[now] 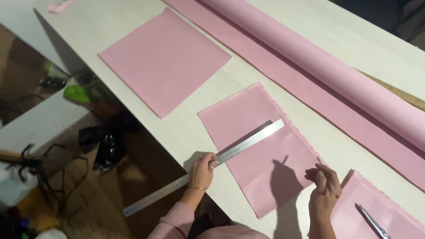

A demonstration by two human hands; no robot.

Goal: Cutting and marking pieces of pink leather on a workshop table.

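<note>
While the left hand point(202, 170) closes its fingers on a long steel ruler point(208, 165) lying slantwise across a pink paper sheet point(261, 146), the right hand point(323, 183) pinches a thin pencil-like tool at the sheet's right edge. Scissors point(372, 221) lie near right; a pink roll point(327, 66) runs far across the table point(186, 128).

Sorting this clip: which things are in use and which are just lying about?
In use:
left hand on the metal ruler
right hand holding a pen
pink sheet under the ruler

Lying about:
scissors
pink roll
second pink sheet
wooden ruler
</note>
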